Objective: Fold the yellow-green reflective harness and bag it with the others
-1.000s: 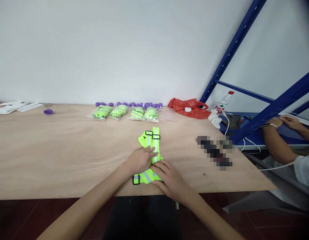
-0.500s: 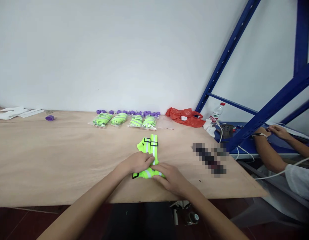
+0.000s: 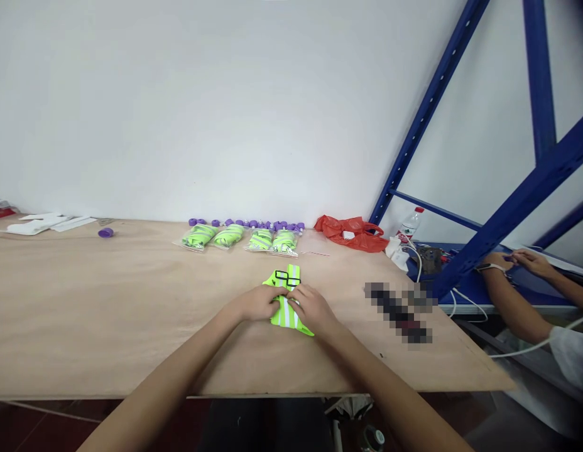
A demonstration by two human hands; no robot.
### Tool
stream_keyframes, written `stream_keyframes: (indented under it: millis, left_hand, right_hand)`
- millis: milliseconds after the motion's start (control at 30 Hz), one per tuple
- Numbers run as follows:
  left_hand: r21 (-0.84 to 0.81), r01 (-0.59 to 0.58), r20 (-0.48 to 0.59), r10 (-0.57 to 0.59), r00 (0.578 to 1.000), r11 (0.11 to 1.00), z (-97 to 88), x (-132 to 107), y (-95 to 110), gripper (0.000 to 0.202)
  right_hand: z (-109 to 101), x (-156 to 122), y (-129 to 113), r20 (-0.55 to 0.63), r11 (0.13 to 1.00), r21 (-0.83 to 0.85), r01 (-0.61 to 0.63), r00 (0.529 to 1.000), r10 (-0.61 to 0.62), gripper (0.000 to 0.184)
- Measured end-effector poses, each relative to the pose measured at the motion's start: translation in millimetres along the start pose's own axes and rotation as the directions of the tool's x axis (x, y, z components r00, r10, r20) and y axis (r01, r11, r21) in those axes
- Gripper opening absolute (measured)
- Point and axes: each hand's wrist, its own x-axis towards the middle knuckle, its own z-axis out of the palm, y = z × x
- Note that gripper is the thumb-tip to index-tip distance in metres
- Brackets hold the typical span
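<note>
A neon-yellow reflective vest (image 3: 286,307) with grey stripes and black buckles lies folded into a short bundle on the wooden table (image 3: 107,314). My left hand (image 3: 256,302) pinches its left side with fingers closed on the fabric. My right hand (image 3: 313,309) presses on its right side, fingers curled over the fold. Both hands meet at the middle of the vest.
Several bagged yellow vests (image 3: 239,237) and purple caps (image 3: 247,223) line the back edge. A red plastic bag (image 3: 350,230), a water bottle (image 3: 404,226) and cables sit at the right. A blue rack (image 3: 484,207) stands there, with another person's arms (image 3: 512,295). White papers (image 3: 46,223) lie far left.
The near end of the vest has been folded up over the rest, making the bundle shorter. Both hands moved away from me onto the fold. The camera tilted slightly.
</note>
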Motion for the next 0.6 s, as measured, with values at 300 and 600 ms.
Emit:
stream_keyframes:
  millis: [300, 600]
  left_hand:
    - [0.211, -0.137, 0.044, 0.13, 0.99, 0.968, 7.1, 20.8, -23.7, 0.04]
    - [0.458, -0.282, -0.006, 0.32, 0.947, 0.843, 5.1, 68.3, -36.9, 0.039]
  right_hand:
    - [6.3, -27.1, -21.6, -0.052, 0.999, 0.028, 0.039, 0.998, -0.037, 0.042]
    - [8.1, -24.6, -18.4, -0.055, 0.994, 0.103, 0.033, 0.998, -0.028, 0.032]
